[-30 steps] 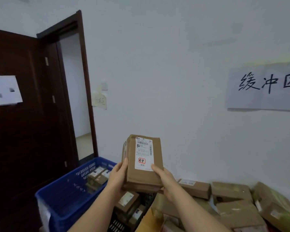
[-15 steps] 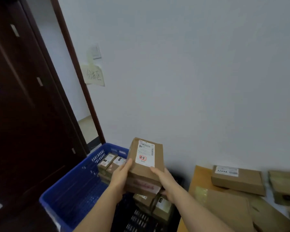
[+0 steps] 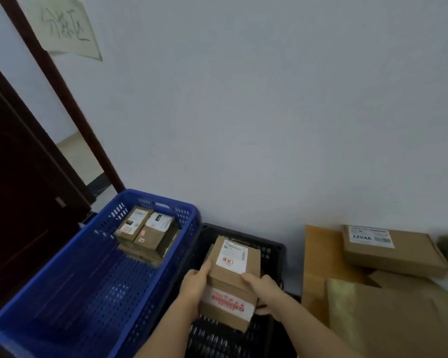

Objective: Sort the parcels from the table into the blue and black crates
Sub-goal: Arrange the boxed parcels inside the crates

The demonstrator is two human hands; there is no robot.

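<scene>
A brown cardboard parcel with a white label and a red stamp is held low inside the black crate. My left hand grips its left edge and my right hand grips its right edge. Under it lies another parcel with a red and white label. The blue crate stands to the left and holds a small stack of labelled parcels at its far end.
On the right, a wooden table carries more parcels, one a flat box marked 12V4A. A white wall is behind the crates. A dark door and door frame stand at the left, with a paper note above.
Both hands have lowered the labelled parcel from chest height down into the black crate. The view has tilted down and to the left.
</scene>
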